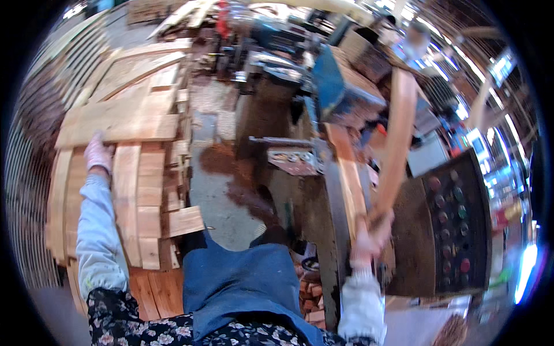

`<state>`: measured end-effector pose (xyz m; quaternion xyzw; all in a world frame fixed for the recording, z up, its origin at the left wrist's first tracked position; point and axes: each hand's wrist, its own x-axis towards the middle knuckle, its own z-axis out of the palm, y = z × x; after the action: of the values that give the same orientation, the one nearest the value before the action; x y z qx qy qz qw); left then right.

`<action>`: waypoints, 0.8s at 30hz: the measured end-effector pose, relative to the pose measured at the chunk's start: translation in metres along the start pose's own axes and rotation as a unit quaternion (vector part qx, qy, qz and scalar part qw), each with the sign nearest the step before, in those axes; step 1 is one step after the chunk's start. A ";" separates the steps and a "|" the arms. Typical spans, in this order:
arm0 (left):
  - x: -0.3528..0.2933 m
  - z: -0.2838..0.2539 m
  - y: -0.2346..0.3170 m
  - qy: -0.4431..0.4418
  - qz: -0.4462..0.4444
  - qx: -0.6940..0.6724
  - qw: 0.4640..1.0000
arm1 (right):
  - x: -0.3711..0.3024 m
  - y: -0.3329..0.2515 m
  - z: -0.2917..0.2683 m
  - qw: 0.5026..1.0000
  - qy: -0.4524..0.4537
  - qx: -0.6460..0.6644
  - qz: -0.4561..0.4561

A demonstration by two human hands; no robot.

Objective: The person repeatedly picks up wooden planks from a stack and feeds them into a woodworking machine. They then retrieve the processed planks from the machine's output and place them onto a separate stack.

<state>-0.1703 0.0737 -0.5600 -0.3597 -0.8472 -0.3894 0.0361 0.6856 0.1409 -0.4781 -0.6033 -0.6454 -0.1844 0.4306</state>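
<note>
On the left, a wide wooden board [115, 122] lies crosswise over a stack of planks [127, 196]. My left hand [99, 154] closes at its near edge, a finger or thumb on top and the other fingers hidden. At the right, my right hand [370, 239] is wrapped around the lower end of a long wooden plank [398, 132], blurred and slanting up and away. Next to it a second wooden strip [347, 176] lies along the machine's edge [332, 213], its near end by my right hand.
A dark control panel [459, 225] with several buttons stands right of my right hand. Ahead is a machine with a blue housing [330, 83] and a metal bracket [293, 160]. Sawdust [222, 167] covers part of the floor. A person [414, 43] is at the far right.
</note>
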 end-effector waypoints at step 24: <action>0.100 0.051 0.076 -0.066 -0.039 0.278 0.958 | -0.084 -0.013 -0.196 0.961 -0.232 -0.066 -0.138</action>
<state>-0.1842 0.2001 -0.5131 -0.3271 -0.9358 -0.1151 0.0637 0.7307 -0.0625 -0.4296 -0.5618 -0.7910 -0.1390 0.1986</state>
